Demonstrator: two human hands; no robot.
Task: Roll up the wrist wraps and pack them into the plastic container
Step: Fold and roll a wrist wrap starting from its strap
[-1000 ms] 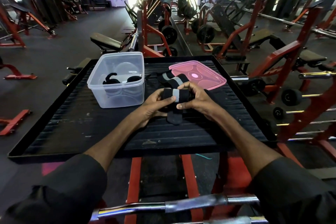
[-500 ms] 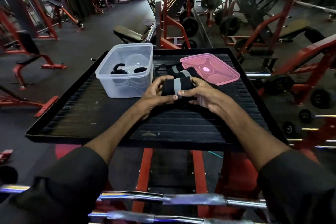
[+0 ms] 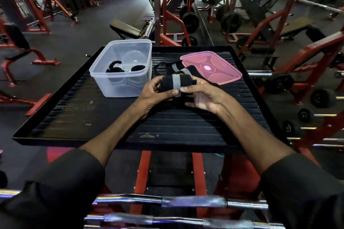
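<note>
Compared with half a second before, nothing has been moved on the black ribbed tray [image 3: 167, 124]. The clear plastic container [image 3: 119, 87] is kept near its far left corner and the pink lid [image 3: 214, 69] near its far right corner. The rolled wrist wrap [image 3: 176, 83] has been wound tighter, and the loose black tail that hung under it one second before is now hardly seen. The lower fingers of the right hand [image 3: 204, 96], curled at the roll before, are now stretched out below it.

The roll is held above the middle of the tray, just in front of the gap between container and lid. Its left end is gripped by the curled left hand [image 3: 154, 95], with the thumb pressed beside the grey stripe. Its right end is pinched by the right hand, thumb on the stripe and forefinger behind.

An unrolled wrist wrap [image 3: 176, 69] lies flat behind the roll, between container and lid. Black rolls [image 3: 115, 68] are seen on the container's bottom.
</note>
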